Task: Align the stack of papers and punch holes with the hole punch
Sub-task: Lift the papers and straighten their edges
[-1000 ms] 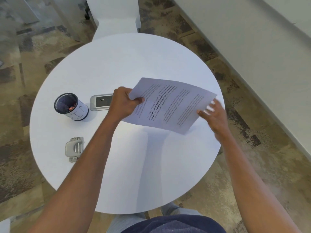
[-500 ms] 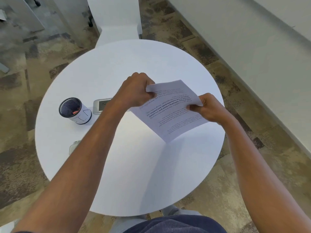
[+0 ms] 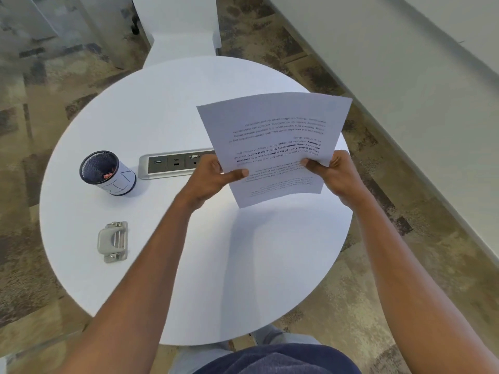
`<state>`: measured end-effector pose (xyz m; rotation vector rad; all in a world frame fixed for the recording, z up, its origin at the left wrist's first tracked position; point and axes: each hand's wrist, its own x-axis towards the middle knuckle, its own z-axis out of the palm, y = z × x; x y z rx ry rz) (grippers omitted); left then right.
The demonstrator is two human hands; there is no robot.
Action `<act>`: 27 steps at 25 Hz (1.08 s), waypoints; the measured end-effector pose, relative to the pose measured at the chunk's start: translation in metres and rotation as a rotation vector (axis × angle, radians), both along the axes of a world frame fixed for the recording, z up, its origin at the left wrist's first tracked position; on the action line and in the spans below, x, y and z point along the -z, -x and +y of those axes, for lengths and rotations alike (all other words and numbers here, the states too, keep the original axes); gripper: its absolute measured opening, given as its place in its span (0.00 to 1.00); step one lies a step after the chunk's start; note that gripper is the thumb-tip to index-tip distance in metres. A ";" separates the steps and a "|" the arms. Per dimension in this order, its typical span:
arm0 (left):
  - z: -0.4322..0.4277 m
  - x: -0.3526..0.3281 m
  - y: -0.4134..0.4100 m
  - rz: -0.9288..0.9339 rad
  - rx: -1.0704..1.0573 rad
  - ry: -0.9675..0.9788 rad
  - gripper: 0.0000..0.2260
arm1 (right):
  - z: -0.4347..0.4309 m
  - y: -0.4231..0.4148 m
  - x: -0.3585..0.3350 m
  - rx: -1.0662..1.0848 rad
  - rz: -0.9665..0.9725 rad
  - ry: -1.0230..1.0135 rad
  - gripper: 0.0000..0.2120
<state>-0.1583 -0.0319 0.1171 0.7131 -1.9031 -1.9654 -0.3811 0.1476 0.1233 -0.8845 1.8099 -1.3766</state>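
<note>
You hold the white printed stack of papers [image 3: 272, 147] upright above the round white table [image 3: 167, 109], left hand [image 3: 213, 176] and right hand [image 3: 330, 172] each pinched shut on a side edge, presumably to square it, the grey metal hole punch [image 3: 113, 241] lying well apart.

Left hand [image 3: 209, 178], right hand [image 3: 333, 175]: fingers clenched.

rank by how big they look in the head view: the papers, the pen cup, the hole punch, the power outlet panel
1. papers, though held up nearer the camera
2. power outlet panel, partly hidden by the left hand
3. pen cup, close to the panel, so that order is unsure
4. hole punch
</note>
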 end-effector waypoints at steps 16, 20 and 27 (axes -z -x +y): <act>0.022 0.038 0.010 -0.088 -0.205 0.106 0.09 | 0.012 -0.007 0.059 0.119 -0.078 -0.026 0.10; 0.014 0.007 0.018 -0.099 -0.183 0.177 0.06 | 0.012 -0.005 0.045 0.100 -0.105 0.004 0.11; -0.027 -0.054 0.031 -0.290 -0.035 0.589 0.11 | 0.028 0.025 -0.009 0.413 -0.002 0.079 0.35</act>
